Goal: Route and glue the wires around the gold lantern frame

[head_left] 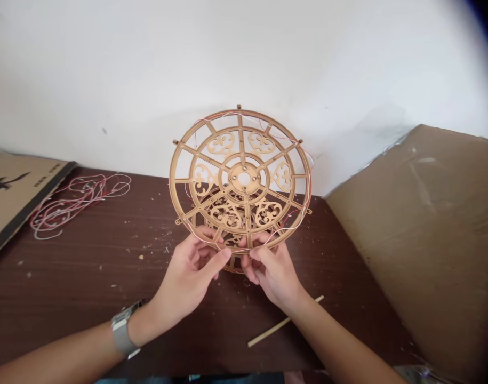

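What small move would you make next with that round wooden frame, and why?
Probably press the thin wire snug along the rim of the laser-cut wooden frame: it stands off the upper right rim, and the left hand and right hand already pinch the lower rim.

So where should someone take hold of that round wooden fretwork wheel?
Probably by the outer rim, from the near side, where the left hand and right hand already are. It is one continuous band with an easy edge to pinch, while the scrollwork inside looks thin and fragile.
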Demonstrator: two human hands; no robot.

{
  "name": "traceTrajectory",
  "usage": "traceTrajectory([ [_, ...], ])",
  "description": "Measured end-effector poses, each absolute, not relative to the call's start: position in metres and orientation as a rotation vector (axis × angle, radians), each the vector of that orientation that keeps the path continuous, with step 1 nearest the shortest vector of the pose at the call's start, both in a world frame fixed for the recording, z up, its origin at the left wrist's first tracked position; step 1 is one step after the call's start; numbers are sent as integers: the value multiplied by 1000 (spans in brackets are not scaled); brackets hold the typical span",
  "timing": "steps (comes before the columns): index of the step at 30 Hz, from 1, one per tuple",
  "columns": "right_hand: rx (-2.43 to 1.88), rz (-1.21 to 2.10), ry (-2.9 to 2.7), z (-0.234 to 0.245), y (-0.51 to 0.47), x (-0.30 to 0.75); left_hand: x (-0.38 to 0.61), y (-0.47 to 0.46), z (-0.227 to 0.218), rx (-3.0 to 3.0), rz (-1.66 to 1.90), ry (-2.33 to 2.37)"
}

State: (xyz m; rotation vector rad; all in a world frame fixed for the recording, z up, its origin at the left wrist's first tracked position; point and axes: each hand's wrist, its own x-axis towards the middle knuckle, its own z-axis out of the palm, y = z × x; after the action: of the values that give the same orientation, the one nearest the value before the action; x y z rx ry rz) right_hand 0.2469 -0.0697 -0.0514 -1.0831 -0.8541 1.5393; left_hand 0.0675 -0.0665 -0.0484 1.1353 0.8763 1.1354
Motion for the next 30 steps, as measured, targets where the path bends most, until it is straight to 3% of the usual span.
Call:
traceTrajectory([
  [30, -907, 1680, -894, -57, -65, 251, 49, -42, -45, 1172, 1100, 900],
])
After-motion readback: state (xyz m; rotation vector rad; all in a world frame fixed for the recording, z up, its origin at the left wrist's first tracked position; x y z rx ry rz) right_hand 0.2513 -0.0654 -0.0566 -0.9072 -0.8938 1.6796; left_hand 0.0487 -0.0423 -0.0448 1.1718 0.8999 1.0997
